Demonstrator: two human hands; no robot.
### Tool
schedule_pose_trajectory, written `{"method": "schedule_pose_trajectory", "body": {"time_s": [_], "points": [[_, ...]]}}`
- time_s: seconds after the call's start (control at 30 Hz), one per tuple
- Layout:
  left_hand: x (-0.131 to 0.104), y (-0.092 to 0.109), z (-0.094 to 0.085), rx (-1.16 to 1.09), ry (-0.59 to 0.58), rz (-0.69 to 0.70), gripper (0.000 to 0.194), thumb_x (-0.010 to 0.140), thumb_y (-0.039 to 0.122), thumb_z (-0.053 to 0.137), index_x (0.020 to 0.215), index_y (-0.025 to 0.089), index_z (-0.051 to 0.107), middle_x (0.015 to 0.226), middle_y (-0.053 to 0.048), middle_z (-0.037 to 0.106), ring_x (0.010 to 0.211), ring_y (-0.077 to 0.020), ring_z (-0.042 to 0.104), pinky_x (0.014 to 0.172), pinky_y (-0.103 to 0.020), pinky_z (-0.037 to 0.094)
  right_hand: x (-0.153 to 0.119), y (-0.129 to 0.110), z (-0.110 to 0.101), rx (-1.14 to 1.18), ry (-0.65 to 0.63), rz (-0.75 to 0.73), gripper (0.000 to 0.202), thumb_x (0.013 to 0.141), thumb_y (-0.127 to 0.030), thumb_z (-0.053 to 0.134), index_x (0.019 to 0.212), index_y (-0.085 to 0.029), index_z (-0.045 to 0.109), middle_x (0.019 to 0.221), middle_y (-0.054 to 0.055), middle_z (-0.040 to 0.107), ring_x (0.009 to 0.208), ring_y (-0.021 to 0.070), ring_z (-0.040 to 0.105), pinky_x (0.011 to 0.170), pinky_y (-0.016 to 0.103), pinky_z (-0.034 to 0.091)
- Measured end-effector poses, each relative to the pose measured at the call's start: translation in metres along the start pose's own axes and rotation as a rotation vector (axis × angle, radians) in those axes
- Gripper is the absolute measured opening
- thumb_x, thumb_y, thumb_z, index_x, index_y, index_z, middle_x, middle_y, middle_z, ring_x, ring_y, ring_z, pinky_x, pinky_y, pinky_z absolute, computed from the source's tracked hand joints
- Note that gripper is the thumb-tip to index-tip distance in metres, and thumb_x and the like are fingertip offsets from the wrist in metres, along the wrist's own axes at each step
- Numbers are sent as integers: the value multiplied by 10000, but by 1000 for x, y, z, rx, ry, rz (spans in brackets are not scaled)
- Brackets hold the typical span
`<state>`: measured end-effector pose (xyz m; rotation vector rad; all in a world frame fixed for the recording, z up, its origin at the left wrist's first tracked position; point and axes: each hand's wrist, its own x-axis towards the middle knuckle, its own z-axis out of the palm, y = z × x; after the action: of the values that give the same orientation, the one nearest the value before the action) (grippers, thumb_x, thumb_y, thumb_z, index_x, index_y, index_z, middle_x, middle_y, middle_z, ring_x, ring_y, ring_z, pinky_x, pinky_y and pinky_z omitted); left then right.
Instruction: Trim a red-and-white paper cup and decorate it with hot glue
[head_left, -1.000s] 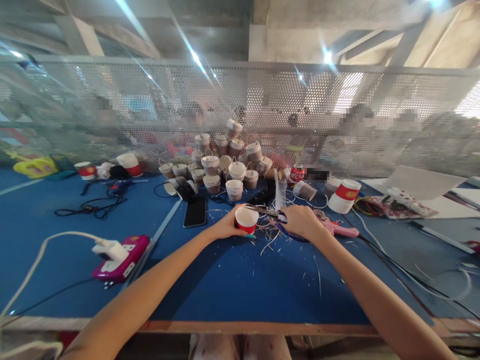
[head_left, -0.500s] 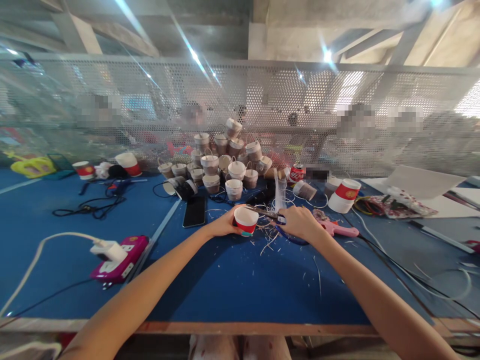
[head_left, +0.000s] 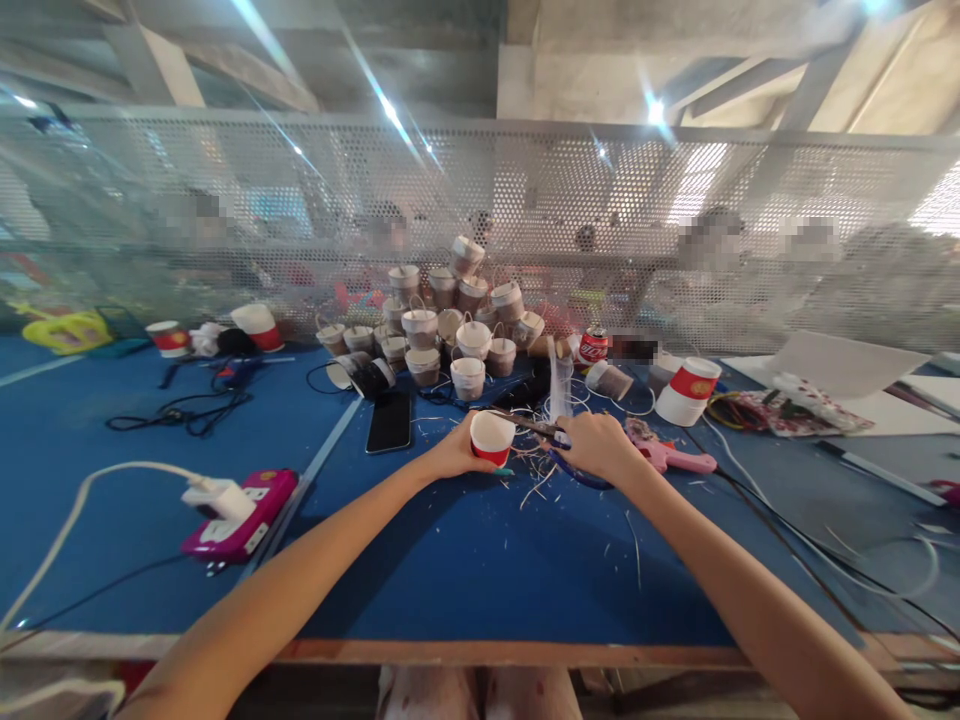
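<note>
My left hand (head_left: 454,450) is wrapped round a red and white paper cup (head_left: 491,448), whose mouth tips toward me. In my right hand (head_left: 596,447) is a pair of scissors (head_left: 541,428), with the blades reaching left to the cup's far rim. A blue handle (head_left: 581,472) shows beneath the right hand. Whether the blades are on the paper or just behind it, I cannot tell. Pale scraps (head_left: 536,478) litter the blue table around the scissors. Behind the cup stands a pile of small white-rimmed buckets (head_left: 474,340) with looped handles.
A black phone (head_left: 389,422) lies left of the cup. A pink glue gun (head_left: 679,458) rests right of my right hand, near a red and white cup (head_left: 688,392) and a soda can (head_left: 592,347). A purple power strip (head_left: 244,520) with a cable sits at left.
The cup has turned slightly in my left hand, and its mouth faces me more. My left thumb now shows lower on the cup's front. The right hand has barely moved.
</note>
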<state>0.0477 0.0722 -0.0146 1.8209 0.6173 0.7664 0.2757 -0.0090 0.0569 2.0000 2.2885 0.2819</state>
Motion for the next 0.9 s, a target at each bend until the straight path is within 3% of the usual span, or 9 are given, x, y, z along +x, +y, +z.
{"method": "schedule_pose_trajectory", "body": {"time_s": [0.23, 0.53, 0.9], "points": [[5, 0, -11, -46, -103, 10, 839, 498, 290, 851, 1213, 177, 427, 1125, -104, 596, 1113, -274, 529, 991, -477, 348, 4, -2, -2, 40, -29, 16, 557, 873, -587, 337, 1041, -154, 645, 939, 162, 703, 879, 276, 671, 721, 324, 473], [5, 1, -12, -92, -109, -34, 802, 479, 301, 856, 1155, 170, 444, 1118, -112, 593, 1142, -296, 508, 993, -503, 331, 1, 0, -3, 78, -29, 9, 664, 860, -662, 254, 1005, -162, 667, 896, 155, 708, 859, 267, 676, 732, 324, 473], [-2, -2, 3, -90, 83, -33, 808, 458, 256, 860, 1148, 168, 447, 1111, -91, 598, 1074, -266, 543, 973, -455, 372, 1, -1, -1, 13, -34, 22, 628, 880, -614, 265, 1040, -144, 650, 898, 171, 702, 852, 277, 674, 711, 333, 470]]}}
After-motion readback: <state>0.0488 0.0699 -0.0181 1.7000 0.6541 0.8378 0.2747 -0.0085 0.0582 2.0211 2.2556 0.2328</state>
